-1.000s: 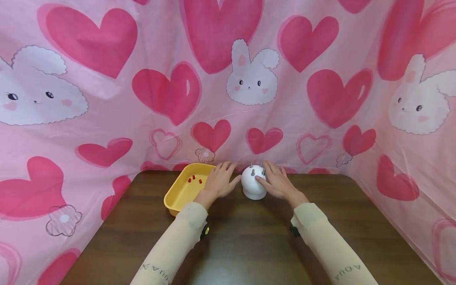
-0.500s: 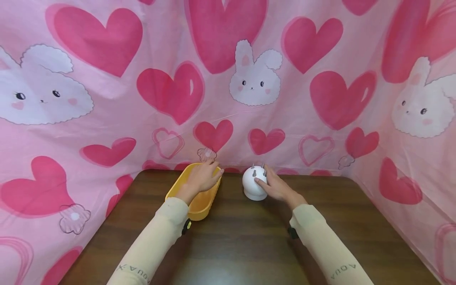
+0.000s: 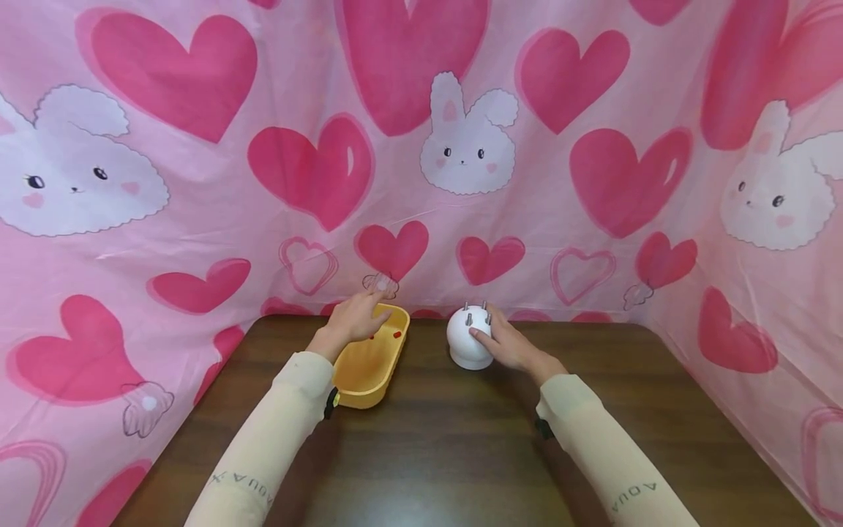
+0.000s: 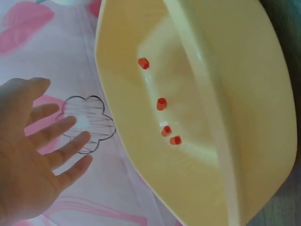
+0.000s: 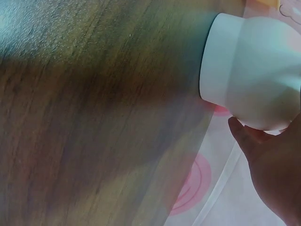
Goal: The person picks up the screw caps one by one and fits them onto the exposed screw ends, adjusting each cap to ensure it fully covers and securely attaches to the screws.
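Note:
My left hand point(image 3: 353, 316) hovers over the far left side of a yellow plastic basin point(image 3: 364, 399), fingers spread and holding nothing. In the left wrist view, the palm of that hand point(image 4: 35, 150) shows beside the basin's rim. Several small red cylinders point(image 4: 162, 104) lie loose on the basin's floor. With my right hand point(image 3: 516, 344) I hold a white ball-shaped stand point(image 3: 466, 344) at its right side, thumb on the front and fingers behind, partly hidden. Several metal pegs point(image 3: 469, 320) stick up from its top. Its flat collar point(image 5: 218, 61) shows in the right wrist view.
A brown wooden table point(image 3: 461, 454) carries the basin and the stand near its back edge. Behind it hangs a pink cloth point(image 3: 408, 205) with hearts and rabbits, which also runs along both sides.
My left hand has moved from beside the white stand leftward across the basin to its far left side. The right hand has stayed at the stand.

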